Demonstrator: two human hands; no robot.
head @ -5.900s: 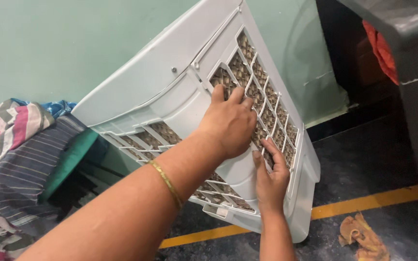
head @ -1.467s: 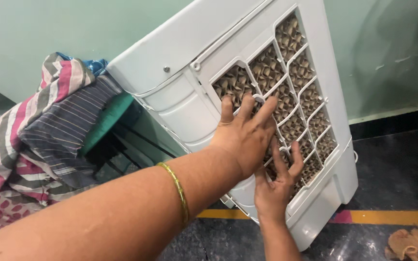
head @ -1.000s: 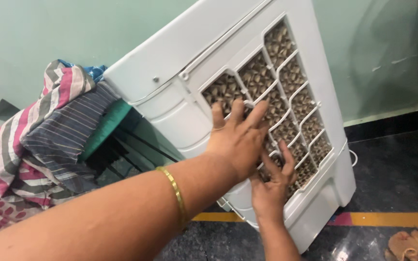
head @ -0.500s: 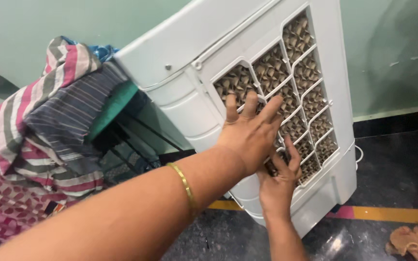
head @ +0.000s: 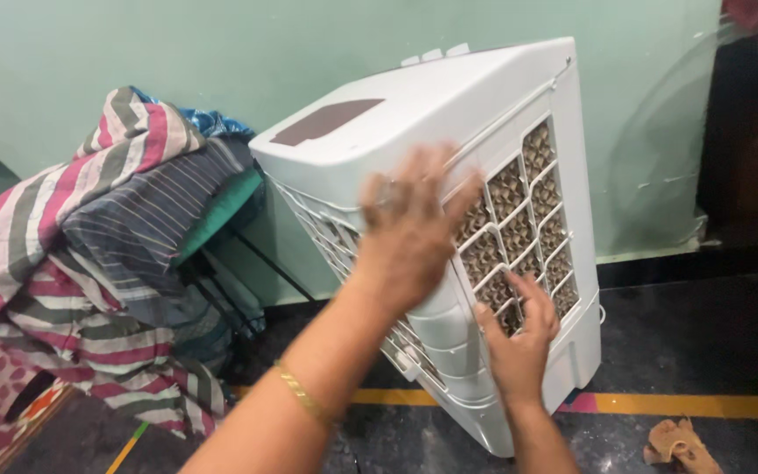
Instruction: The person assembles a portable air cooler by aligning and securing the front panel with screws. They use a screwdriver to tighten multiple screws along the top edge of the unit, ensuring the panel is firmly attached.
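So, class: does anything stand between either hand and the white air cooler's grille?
Nothing visible does. The right hand rests directly on the grille of the air cooler; the blurred left hand is against its corner.

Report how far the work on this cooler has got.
Done: the cooler stands tilted, its side grille facing the camera. In hand: the left hand, blurred, lies on its corner; the right hand fingers the grille's lower cells. Left: the grille sits in its frame, not yet off.

Home room — striped clothes (head: 107,237) heaped on rack, air cooler (head: 449,202), green wall (head: 221,44).
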